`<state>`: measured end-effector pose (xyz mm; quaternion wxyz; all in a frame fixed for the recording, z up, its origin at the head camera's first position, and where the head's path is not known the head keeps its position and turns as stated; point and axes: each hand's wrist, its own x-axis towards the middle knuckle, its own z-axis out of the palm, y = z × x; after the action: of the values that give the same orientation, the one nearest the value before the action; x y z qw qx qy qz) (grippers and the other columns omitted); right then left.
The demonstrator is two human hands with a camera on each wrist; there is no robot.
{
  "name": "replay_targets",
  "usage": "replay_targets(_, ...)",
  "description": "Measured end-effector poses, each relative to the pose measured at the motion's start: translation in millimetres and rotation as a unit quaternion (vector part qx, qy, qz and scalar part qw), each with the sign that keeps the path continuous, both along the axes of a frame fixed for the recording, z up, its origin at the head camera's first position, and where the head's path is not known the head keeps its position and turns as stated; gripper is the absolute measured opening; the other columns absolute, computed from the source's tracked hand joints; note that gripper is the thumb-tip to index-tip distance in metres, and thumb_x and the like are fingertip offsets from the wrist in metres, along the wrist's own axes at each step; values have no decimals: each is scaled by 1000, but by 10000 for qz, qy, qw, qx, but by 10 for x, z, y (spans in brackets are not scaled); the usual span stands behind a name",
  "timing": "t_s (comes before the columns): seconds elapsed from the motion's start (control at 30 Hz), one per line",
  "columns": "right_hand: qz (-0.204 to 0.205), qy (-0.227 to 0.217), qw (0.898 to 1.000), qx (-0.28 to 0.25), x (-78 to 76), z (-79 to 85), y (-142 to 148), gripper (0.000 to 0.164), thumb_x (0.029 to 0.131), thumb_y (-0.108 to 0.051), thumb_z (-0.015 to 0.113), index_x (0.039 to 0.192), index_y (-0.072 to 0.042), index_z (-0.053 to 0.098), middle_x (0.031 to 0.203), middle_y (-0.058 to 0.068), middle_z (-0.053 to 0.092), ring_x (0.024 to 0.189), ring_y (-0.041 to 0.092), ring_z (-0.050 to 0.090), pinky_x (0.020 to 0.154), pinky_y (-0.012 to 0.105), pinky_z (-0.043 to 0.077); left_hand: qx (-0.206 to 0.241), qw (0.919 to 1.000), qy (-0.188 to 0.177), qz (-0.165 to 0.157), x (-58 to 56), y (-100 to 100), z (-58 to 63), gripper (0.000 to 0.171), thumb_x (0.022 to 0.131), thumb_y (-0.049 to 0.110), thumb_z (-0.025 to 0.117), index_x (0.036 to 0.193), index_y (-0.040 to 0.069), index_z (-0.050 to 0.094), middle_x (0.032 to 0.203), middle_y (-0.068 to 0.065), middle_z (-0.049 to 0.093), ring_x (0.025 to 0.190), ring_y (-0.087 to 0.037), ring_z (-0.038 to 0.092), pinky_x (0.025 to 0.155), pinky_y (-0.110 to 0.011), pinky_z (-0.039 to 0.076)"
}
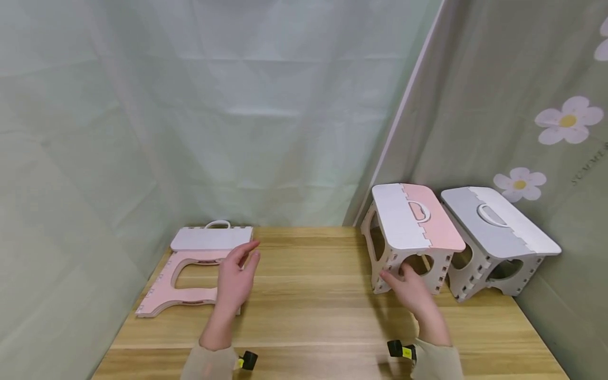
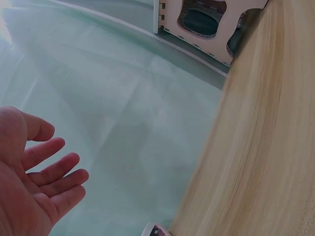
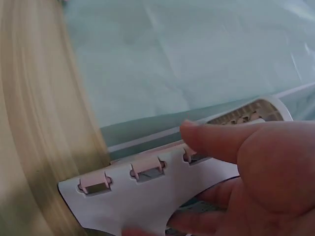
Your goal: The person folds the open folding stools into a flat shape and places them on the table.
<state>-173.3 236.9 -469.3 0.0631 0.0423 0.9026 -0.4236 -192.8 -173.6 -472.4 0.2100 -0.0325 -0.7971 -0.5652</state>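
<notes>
At the back right stands an unfolded pink-and-white folding step stool (image 1: 399, 219), its handle loop on top. My right hand (image 1: 412, 291) grips its near side panel; in the right wrist view the thumb (image 3: 211, 140) lies along the outside edge while the fingers reach into the oval cutout. On the left lies a folded pink stool (image 1: 159, 287) with a white top section and a white handle toward the back. My left hand (image 1: 236, 274) overlaps its right side in the head view, fingers relaxed and slightly bent, nothing held.
A grey-and-white folding stool (image 1: 496, 221) stands unfolded just right of the pink-and-white one, close to the flower-printed curtain (image 1: 560, 221). Pale green fabric (image 1: 266, 132) hangs along the back and left of the wooden table (image 1: 309, 316).
</notes>
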Motion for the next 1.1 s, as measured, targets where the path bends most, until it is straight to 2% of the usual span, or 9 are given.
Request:
replay_targets(0.2, -245, 145, 9990, 352, -32, -54, -79, 90, 109, -47, 58, 158, 19, 22, 160, 44, 29, 147, 59, 32, 117, 68, 33, 13, 10000, -53, -44, -12, -13, -2, 28, 104, 5, 69, 131, -3, 72, 137, -18, 68, 136, -30, 57, 106, -10, 39)
replay_targets(0.33, -448, 227, 9979, 406, -58, -97, -118, 91, 109, -48, 58, 157, 20, 21, 158, 45, 32, 146, 59, 34, 116, 69, 34, 28, 9999, -98, -73, -3, -12, 11, 29, 104, 5, 69, 132, -2, 72, 138, -18, 68, 136, -30, 57, 106, -10, 39)
replay_targets(0.57, -603, 343, 9957, 615, -70, -142, -144, 86, 107, -48, 60, 154, 18, 33, 153, 44, 42, 141, 59, 43, 112, 68, 39, 51, 9998, -191, -96, -1, -17, 11, 29, 105, 5, 67, 132, -2, 72, 139, -18, 67, 137, -30, 57, 106, -9, 39)
replay_targets(0.8, -462, 316, 9960, 702, -68, -121, -120, 70, 104, -40, 64, 142, 16, 46, 140, 42, 55, 129, 55, 57, 102, 65, 48, 11, 9996, -249, -112, -14, -13, 5, 28, 106, 7, 67, 132, -2, 72, 138, -18, 68, 136, -30, 57, 115, -39, 43)
replay_targets(1.1, -83, 246, 9978, 605, -12, -68, -59, 58, 103, -36, 67, 134, 11, 53, 139, 39, 58, 127, 52, 59, 102, 63, 50, 19, 9992, -349, -171, -23, 3, -20, 29, 106, 6, 66, 133, -2, 71, 138, -19, 68, 133, -31, 59, 111, -46, 48)
